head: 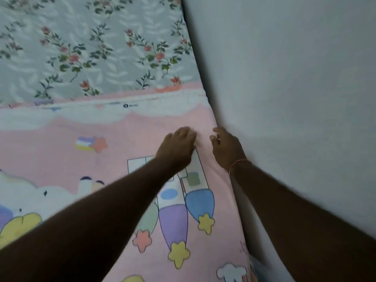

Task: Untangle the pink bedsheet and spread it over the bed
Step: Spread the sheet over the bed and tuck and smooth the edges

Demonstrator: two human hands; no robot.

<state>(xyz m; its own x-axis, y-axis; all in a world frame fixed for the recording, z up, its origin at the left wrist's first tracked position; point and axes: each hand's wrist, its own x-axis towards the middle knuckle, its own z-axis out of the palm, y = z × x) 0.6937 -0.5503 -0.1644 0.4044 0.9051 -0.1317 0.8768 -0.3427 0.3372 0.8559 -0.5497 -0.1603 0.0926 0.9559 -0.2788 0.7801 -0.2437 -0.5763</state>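
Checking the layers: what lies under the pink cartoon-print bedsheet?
Grey floral-print fabric shows beyond the far edge of the pink cartoon-print bedsheet; whatever lies beneath the sheet itself is covered.

**Bed along the wall, its near part under the pink bedsheet**

The bed (101,47) shows a grey cover printed with red flowers and green leaves, and its side lies tight against the white wall (284,78). The pink bedsheet (61,151) lies directly on it, covering the nearer part and reaching up to the wall. Its far hem, a white scalloped band with a small dark logo, runs out from the wall across the bed. Cartoon stars and coloured shapes are printed beside the wall.
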